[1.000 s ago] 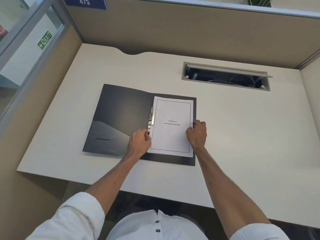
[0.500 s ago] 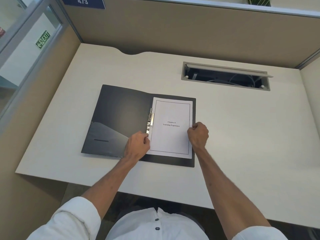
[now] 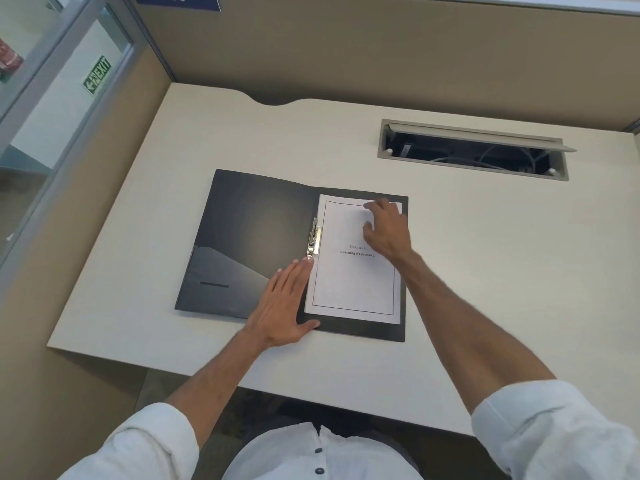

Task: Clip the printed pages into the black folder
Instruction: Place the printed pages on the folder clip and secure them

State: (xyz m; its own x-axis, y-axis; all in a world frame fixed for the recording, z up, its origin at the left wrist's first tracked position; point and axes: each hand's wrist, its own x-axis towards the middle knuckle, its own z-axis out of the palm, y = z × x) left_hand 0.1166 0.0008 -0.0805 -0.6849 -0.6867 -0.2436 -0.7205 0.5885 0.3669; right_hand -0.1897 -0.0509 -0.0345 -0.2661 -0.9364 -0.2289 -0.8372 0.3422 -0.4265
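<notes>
The black folder [image 3: 256, 233] lies open and flat on the desk. On its right half rest the printed pages [image 3: 349, 285], a white stack with a framed title page. A metal clip [image 3: 314, 237] runs along the spine at the pages' left edge. My left hand [image 3: 285, 301] lies flat with its fingers spread on the folder beside the pages' lower left edge, fingertips just below the clip. My right hand [image 3: 386, 228] rests over the upper right part of the pages, fingers bent and touching the paper near the top edge.
The pale desk [image 3: 485, 271] sits inside beige cubicle walls. An open cable tray [image 3: 474, 150] with wires is recessed at the back right. The desk's front edge runs just below the folder. A glass partition with an exit sign [image 3: 98, 75] stands at the left.
My right hand moved from the pages' right edge up to their top right part. My left hand opened from a loose fist and flattened on the folder beside the pages.
</notes>
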